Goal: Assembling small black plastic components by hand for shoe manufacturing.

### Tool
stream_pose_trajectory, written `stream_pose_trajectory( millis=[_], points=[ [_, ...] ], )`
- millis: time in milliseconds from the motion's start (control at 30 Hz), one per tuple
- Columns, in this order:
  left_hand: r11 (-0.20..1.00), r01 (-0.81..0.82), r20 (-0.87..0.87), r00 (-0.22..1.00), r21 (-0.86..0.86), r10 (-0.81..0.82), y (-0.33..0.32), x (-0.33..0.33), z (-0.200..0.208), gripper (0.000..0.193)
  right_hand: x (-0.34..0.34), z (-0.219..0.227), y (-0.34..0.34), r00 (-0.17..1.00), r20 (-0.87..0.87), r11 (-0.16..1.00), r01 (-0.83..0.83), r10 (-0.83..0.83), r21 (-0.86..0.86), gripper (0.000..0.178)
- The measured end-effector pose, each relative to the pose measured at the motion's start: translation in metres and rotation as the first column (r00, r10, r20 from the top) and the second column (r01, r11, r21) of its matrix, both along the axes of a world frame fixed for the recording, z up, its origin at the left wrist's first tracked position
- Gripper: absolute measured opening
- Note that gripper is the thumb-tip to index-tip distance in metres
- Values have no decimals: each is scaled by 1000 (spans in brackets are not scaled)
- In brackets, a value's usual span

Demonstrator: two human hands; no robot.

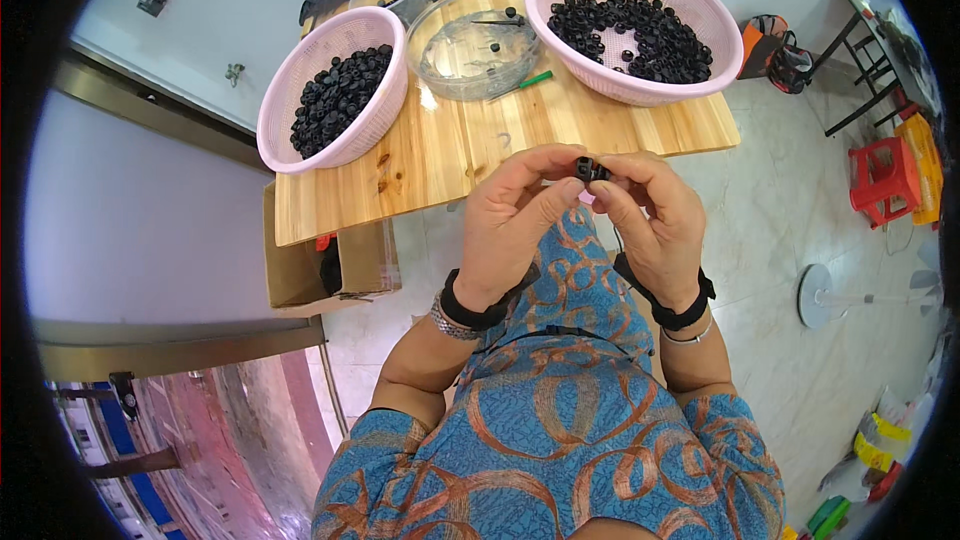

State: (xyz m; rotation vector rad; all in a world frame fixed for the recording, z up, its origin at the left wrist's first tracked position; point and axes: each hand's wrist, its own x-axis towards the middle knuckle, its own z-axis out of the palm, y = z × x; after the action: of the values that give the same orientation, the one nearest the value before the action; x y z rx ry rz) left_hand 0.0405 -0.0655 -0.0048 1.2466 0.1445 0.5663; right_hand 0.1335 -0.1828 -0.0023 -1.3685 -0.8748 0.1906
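Between my two hands, just off the table's front edge, is a small round black plastic part (590, 170). The thumb and forefinger of my left hand (520, 210) pinch it from the left. From the other side my right hand (655, 215) grips it the same way, fingertips almost meeting. Its exact kind is too small to make out. Beyond my hands, a pink basket (275, 130) at the left holds many similar black parts. A larger pink basket (700, 0) at the right holds more, with a bare patch in the middle.
A clear round tray (470, 80) on the wooden table (430, 165) contains a few black pieces. Beside it lies a green stick (536, 79). A cardboard box (375, 265) stands below the table's left side. Right of me are a red stool (885, 180) and a fan (818, 295).
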Motion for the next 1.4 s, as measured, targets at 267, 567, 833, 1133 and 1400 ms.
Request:
stream_pose_trajectory(
  millis=[267, 567, 833, 1133, 1400],
  points=[
    [998, 20, -47, 999, -55, -23, 5, 0, -2, 26, -2, 9, 1, 997, 70, 999, 23, -19, -44, 17],
    [883, 174, 41, 984, -435, -173, 9, 3, -8, 25, 0, 9, 2, 992, 111, 998, 61, -61, -2, 15],
    [888, 162, 12, 985, -431, -174, 5, 7, -7, 26, 3, 9, -2, 971, 204, 990, 136, -125, -40, 13],
    [961, 78, -18, 996, -266, -86, -1, 8, -9, 25, 5, 9, -9, 961, 242, 985, 153, -131, -77, 11],
    [991, 25, -60, 998, -132, -33, -4, 4, -4, 26, 9, 10, -18, 924, 370, 987, 138, -100, -80, 12]
  ],
)
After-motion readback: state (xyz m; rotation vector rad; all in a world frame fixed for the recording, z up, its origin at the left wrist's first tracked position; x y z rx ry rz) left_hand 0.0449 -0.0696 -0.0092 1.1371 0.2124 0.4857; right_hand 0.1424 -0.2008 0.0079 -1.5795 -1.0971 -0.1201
